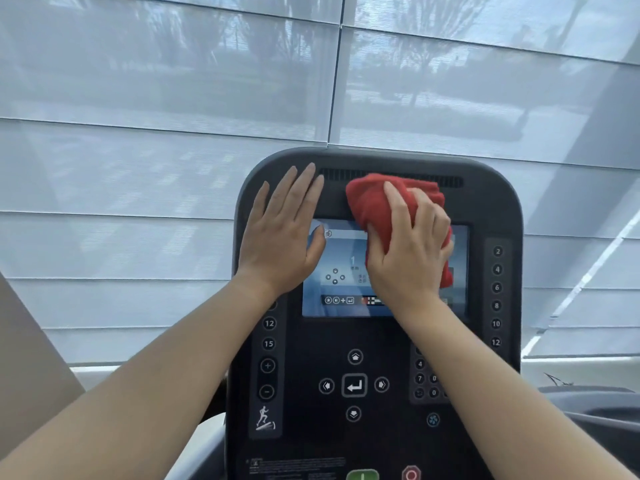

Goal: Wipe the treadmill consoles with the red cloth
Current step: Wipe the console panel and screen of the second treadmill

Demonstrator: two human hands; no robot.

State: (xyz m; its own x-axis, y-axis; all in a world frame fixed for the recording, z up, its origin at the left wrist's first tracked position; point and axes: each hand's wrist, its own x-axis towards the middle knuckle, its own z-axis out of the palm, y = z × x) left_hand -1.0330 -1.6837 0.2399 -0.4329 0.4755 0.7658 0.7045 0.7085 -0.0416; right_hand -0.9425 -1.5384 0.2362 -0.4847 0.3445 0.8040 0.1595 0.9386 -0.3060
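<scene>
A dark treadmill console point(485, 202) fills the lower middle of the head view, with a lit screen point(343, 271) and button columns on both sides. My right hand point(412, 251) presses a bunched red cloth point(370, 202) against the screen's upper right part and the panel above it, just below a vent slot. My left hand point(284, 233) lies flat with fingers together on the console's upper left, its palm edge over the screen's left side, holding nothing.
Arrow and enter keys point(354, 385) sit below the screen, a green button point(362, 474) and a red button point(411, 474) at the bottom edge. Pale window blinds point(173, 98) stand behind the console. Part of another machine point(595, 407) shows at the lower right.
</scene>
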